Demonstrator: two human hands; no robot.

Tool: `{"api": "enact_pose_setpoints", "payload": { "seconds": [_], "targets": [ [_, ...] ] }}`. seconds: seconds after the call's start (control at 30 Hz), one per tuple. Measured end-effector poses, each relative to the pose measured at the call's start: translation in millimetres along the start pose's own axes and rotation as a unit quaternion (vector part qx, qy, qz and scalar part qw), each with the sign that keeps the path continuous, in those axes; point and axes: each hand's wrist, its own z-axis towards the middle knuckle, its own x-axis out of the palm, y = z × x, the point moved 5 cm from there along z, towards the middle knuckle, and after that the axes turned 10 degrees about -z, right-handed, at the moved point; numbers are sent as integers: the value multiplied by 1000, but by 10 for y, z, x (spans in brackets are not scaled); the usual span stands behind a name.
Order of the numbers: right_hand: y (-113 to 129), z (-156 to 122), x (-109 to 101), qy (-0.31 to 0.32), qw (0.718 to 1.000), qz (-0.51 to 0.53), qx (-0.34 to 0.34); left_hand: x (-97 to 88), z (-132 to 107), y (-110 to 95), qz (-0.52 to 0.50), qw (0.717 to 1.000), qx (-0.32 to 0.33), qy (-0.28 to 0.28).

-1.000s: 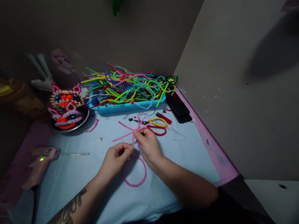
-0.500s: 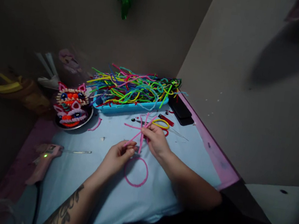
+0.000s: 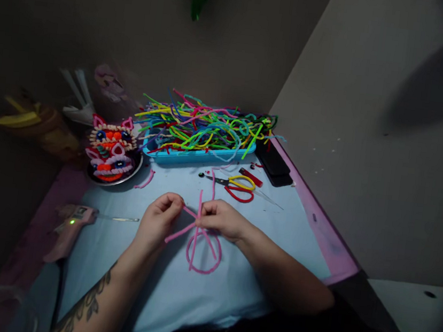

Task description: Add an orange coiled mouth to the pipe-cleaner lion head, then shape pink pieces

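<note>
Several pink pipe cleaners [image 3: 180, 232] cross at one point and spread out like a star. My right hand [image 3: 223, 219] pinches them at the crossing. With closed fingertips my left hand [image 3: 162, 217] grips the end of one arm of the star, on its upper left. Beneath the star, a pink pipe cleaner ring [image 3: 203, 272] lies on the light blue cloth, partly covered by the star's lower arms. Another pink pipe cleaner [image 3: 214, 184] shows just beyond my right hand.
A blue tray [image 3: 190, 158] heaped with coloured pipe cleaners stands at the back. Scissors [image 3: 239, 187], a red lighter [image 3: 251, 177] and a black phone [image 3: 273, 164] lie to the right. On the left are a pink glue gun [image 3: 71, 233], tweezers [image 3: 120, 219] and a bowl [image 3: 127, 180] holding colourful animal-faced figures.
The star has come down toward me and turned, now overlapping the ring. My left hand has shifted left and up to another arm; my right hand has lowered, uncovering the scissors.
</note>
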Motion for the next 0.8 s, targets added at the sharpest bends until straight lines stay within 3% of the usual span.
{"api": "enact_pose_setpoints", "payload": {
  "seconds": [0.07,0.13,0.23,0.33,0.43,0.57,0.8],
  "targets": [
    [11,16,-59,-64,997,36,-16,-9,-10,-34,-13,999,43,-23],
    [3,32,-69,-77,996,47,-17,-20,4,-37,-16,998,50,-34],
    [-36,58,-63,-67,997,40,-7,-52,64,-9,-20,999,7,-37],
    [-69,75,-122,-114,991,70,-15,-87,101,11,-47,997,-47,-43],
    [-76,75,-157,-145,986,72,-25,-54,78,39,-42,994,-104,-4],
    [-39,44,-134,-144,987,48,-46,13,25,58,19,990,-123,61],
    [-1,-3,-22,-73,996,30,-39,48,48,101,101,987,-70,101]
  ]
}}
